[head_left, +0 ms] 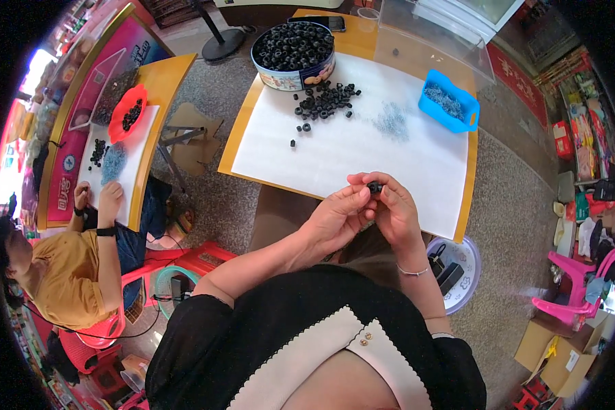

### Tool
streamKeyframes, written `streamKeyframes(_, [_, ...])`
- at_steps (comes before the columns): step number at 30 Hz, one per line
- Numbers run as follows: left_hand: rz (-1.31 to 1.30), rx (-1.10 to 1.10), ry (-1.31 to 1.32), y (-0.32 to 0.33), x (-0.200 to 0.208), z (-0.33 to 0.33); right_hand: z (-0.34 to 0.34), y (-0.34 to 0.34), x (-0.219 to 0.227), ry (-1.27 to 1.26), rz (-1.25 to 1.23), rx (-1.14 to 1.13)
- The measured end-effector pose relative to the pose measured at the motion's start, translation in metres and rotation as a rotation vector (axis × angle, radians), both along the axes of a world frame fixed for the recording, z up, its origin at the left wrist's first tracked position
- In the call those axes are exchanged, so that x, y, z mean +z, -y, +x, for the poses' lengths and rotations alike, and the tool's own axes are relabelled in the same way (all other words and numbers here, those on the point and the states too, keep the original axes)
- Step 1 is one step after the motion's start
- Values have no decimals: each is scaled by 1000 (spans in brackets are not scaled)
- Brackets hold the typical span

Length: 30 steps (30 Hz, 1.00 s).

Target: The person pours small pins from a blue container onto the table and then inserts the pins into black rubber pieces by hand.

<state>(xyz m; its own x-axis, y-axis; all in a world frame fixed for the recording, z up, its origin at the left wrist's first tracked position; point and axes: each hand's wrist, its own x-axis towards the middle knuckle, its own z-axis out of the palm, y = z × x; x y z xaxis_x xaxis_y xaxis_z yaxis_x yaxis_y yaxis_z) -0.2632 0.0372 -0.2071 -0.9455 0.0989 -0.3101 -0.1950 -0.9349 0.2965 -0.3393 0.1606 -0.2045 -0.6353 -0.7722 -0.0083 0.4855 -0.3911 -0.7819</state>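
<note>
Small black ring-like piece (374,186) up at the fingertips, over the near edge of the table. Left hand (340,213) and right hand (398,213) meet at it, thumbs and forefingers of both clamped on it; the other fingers curl below, partly hidden. Thin bracelet (413,272) on the right wrist. Beyond the hands, a white sheet (287,160) covers most of the yellow tabletop (238,162). On the sheet, a loose heap of like black pieces (321,102), a few strayed toward the near side; to its right, a scatter of tiny pale-blue bits (393,123). Behind the heap, a round tin (283,80) brimming with black pieces. At the right edge, a blue plastic basket (449,125) with more pale-blue bits. Far left, a co-worker in a mustard shirt (68,277) sits at another table, a red bowl (141,96) of black pieces there.
</note>
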Motion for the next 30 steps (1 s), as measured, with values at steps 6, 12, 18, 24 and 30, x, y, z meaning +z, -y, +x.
streamKeyframes(6, [-59,17,43,-1,-4,0,-3,0,-14,-1,-38,6])
streamKeyframes(12, [-78,34,-7,1,-3,0,-2,-1,-3,47,36,12])
streamKeyframes(18, [-144,60,43,-6,6,-1,-3,-2,-9,-3,-10,-25])
streamKeyframes(24, [-190,59,-10,-7,6,-1,-7,0,-8,24,-118,-2])
streamKeyframes(30, [-208,86,36,-9,10,-1,-6,3,-8,25,-133,-45])
